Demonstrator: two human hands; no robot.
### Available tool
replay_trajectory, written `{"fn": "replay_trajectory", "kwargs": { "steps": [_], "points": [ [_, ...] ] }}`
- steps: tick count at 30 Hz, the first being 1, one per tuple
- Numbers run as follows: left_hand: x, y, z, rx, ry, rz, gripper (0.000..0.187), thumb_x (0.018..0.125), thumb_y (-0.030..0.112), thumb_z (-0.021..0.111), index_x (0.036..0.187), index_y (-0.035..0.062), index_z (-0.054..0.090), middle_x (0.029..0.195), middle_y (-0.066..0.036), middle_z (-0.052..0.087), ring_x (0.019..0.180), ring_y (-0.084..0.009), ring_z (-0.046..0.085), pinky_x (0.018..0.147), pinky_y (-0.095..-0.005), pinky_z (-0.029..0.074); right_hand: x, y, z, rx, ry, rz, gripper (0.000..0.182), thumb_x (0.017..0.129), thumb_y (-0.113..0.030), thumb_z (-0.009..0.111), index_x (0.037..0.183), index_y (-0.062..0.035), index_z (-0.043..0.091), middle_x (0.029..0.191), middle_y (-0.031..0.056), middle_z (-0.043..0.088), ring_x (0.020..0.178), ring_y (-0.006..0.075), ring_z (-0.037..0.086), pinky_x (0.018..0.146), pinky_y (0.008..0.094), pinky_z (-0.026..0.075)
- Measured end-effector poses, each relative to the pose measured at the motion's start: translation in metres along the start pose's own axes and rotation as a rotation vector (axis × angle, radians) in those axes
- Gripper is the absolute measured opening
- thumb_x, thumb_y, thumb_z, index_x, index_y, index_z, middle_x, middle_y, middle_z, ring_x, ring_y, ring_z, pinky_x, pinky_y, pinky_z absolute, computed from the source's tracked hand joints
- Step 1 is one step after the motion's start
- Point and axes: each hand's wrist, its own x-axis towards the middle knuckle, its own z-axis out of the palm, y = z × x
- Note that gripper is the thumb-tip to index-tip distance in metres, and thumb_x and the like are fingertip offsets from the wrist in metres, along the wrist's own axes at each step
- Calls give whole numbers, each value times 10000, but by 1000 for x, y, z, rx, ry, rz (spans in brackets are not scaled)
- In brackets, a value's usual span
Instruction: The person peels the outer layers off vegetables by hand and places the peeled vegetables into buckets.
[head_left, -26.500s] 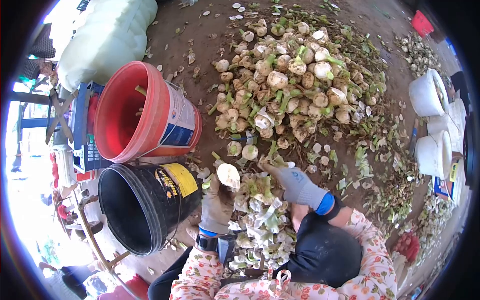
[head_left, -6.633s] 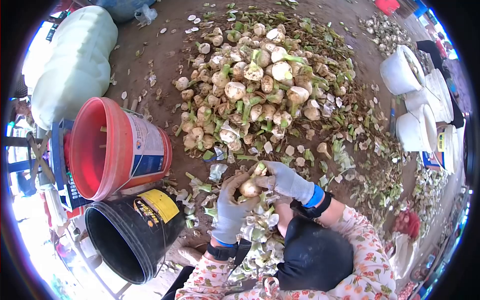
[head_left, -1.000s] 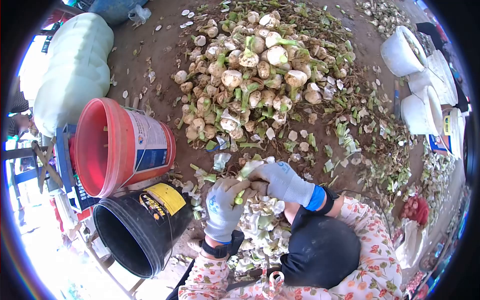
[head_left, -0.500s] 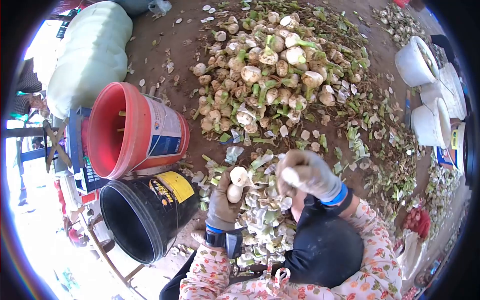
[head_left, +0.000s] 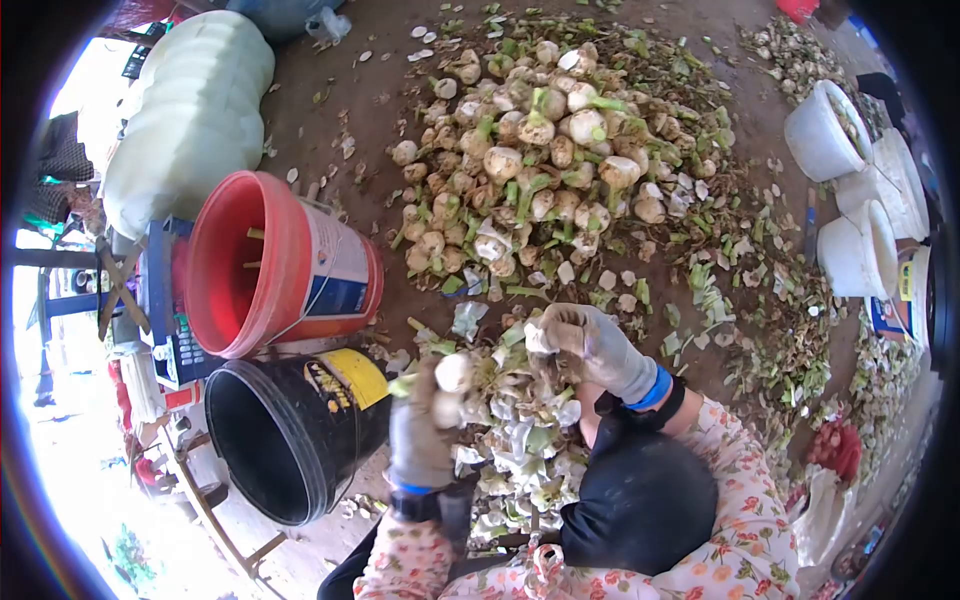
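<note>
My left hand [head_left: 418, 435], gloved and slightly blurred, is closed around white peeled garlic bulbs [head_left: 453, 374], just right of the black bucket [head_left: 270, 440]. Gloved too, my right hand [head_left: 590, 345] has its fingers pinched together on something pale that I cannot make out. Peelings and leaf scraps [head_left: 530, 440] lie below and between the two hands. Beyond them is a large heap of garlic bulbs [head_left: 540, 170] with green stem stubs and dry roots.
A red bucket [head_left: 225, 265] lies tilted at the left, beside a blue crate [head_left: 165, 300]. Behind it is a large pale green bundle [head_left: 190, 120]. White buckets [head_left: 825, 130] stand at the right. A red net bag [head_left: 835, 447] lies at the lower right.
My left hand has moved left toward the black bucket with the bulbs. My right hand has shifted slightly, its fingers now lower and pointing left. The view has shifted slightly.
</note>
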Motion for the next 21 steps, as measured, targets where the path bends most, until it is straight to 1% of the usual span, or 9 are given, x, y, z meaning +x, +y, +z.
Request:
{"fn": "replay_trajectory", "kwargs": {
  "steps": [3, 4, 7, 10, 12, 15, 16, 17, 21],
  "points": [
    [-21, 37, -32, -66, 112, 385, 330, 937, 321, 525, 1147, 67, 548, 1040, -75, 623, 884, -162, 622, 749, -280, 542, 11, 45, -71, -963, -117, -342, 252, 825, -143, 604, 1064, -66, 592, 832, 112, 631, 747, 246, 622, 712, 326, 503],
    [-24, 52, -64, -92, 202, 493, 311, 947, 267, 516, 1174, 55, 538, 1077, -84, 599, 913, -166, 612, 794, -277, 534, 3, 48, -75, -1339, 21, -205, 334, 769, -117, 610, 1101, -91, 585, 931, 140, 618, 872, 326, 603, 792, 391, 489],
    [-53, 103, -139, 308, 590, 828, 354, 923, 161, 512, 1244, 12, 498, 1116, -98, 563, 991, -175, 559, 891, -276, 449, 11, 34, -105, -1486, 615, -405, 360, 747, -119, 617, 1103, -89, 577, 997, 149, 602, 943, 335, 581, 820, 408, 474],
    [-66, 130, -161, 1053, 1060, 1000, 433, 857, 138, 567, 1255, -15, 492, 1162, -125, 551, 1079, -219, 515, 975, -328, 371, 45, -13, -122, -1703, 802, -319, 358, 753, -134, 634, 1101, -85, 566, 1000, 157, 594, 948, 328, 580, 817, 402, 468],
    [-58, 118, -118, 769, 870, 991, 426, 827, 86, 587, 1233, -12, 504, 1132, -117, 575, 1035, -194, 544, 928, -292, 410, 75, -24, -135, -1832, 777, -137, 353, 758, -145, 640, 1097, -83, 563, 1019, 161, 591, 955, 327, 578, 814, 402, 466],
    [-34, 78, -62, 1091, 511, 986, 439, 767, 9, 618, 1198, 4, 538, 1129, -99, 595, 985, -160, 567, 855, -263, 459, 90, -5, -162, -1589, 742, -492, 302, 792, -169, 635, 1073, -77, 576, 950, 171, 611, 893, 347, 595, 768, 409, 478],
    [-23, 53, -25, 711, 391, 760, 442, 731, -52, 627, 1163, 25, 573, 1123, -94, 599, 982, -162, 569, 831, -264, 473, 82, -8, -140, -1309, 723, -439, 252, 841, -190, 616, 1039, -37, 582, 849, 145, 635, 780, 305, 619, 703, 374, 486],
    [-19, 43, 4, 806, 156, 614, 475, 705, -88, 639, 1162, 25, 574, 1151, -109, 580, 1017, -190, 570, 861, -279, 472, 68, -15, -113, -929, 560, -250, 231, 879, -192, 592, 1002, 3, 580, 755, 78, 620, 677, 203, 584, 645, 311, 473],
    [32, -18, 60, 952, -260, 902, 710, 650, 22, 768, 1284, 36, 448, 1317, -136, 435, 1157, -237, 483, 965, -342, 418, 35, 9, -58, -642, 140, -340, 246, 911, -218, 573, 996, 13, 567, 788, 24, 573, 721, 93, 493, 661, 249, 432]
  ]
}}
